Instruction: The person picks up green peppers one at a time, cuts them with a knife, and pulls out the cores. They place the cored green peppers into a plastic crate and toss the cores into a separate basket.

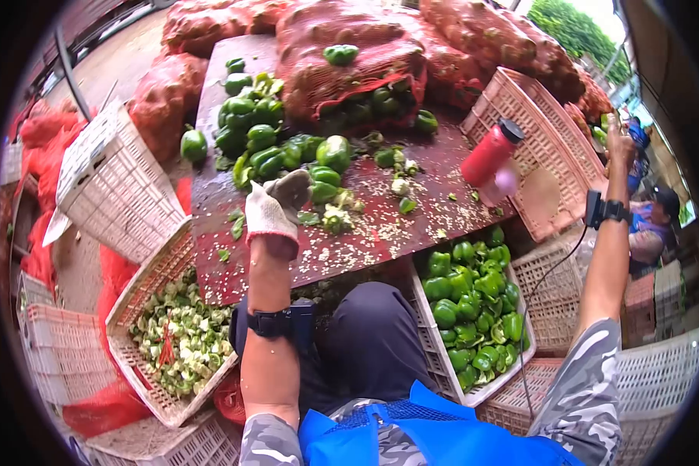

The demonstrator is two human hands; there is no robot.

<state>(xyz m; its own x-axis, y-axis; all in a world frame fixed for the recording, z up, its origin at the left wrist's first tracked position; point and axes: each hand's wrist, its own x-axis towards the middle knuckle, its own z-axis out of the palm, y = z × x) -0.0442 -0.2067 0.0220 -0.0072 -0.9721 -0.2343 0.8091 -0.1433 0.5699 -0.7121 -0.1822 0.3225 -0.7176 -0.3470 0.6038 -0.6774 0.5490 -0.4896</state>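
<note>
Mostly glossy and dark, green peppers [268,163] lie on the table [318,260] (one looks paler). The left hand [274,206] is beside them, the right hand [620,146] raised; I cannot tell whether their fingers grip.

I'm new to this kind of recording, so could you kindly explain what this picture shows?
Gladly. There is no robot here: a person works with their own two hands, and the one picture comes from a camera on their head, looking forward and down. Each wrist wears a black strap.

The gloved left hand is over the table, right beside green peppers; whether it grips one is unclear. The right hand is stretched far out to the side, too small to tell what it holds.

Also on the table are scattered pale seeds and a red mesh sack with peppers showing. Below, the left crate holds pale green scraps, the right crate more peppers.
</note>
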